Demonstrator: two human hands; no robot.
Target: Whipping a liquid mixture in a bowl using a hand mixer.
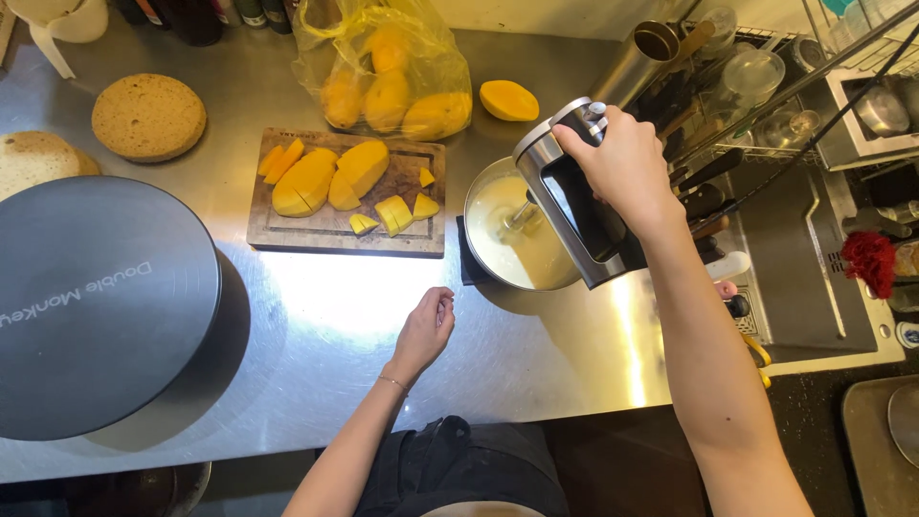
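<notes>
My right hand (622,168) grips the handle of a silver and black hand mixer (574,196), its beaters down in a steel bowl (483,201) of pale cream. The bowl sits on a dark mat on the steel counter. My left hand (426,328) rests on the counter in front of the bowl, fingers loosely curled, holding nothing. To the left of the bowl a wooden cutting board (287,235) carries cut mango pieces (330,177).
A large dark round turntable (96,306) fills the left. Two sponge cake rounds (148,117) lie behind it. A yellow bag of mangoes (388,77) and a mango half (508,100) sit at the back. Knives and a dish rack stand on the right.
</notes>
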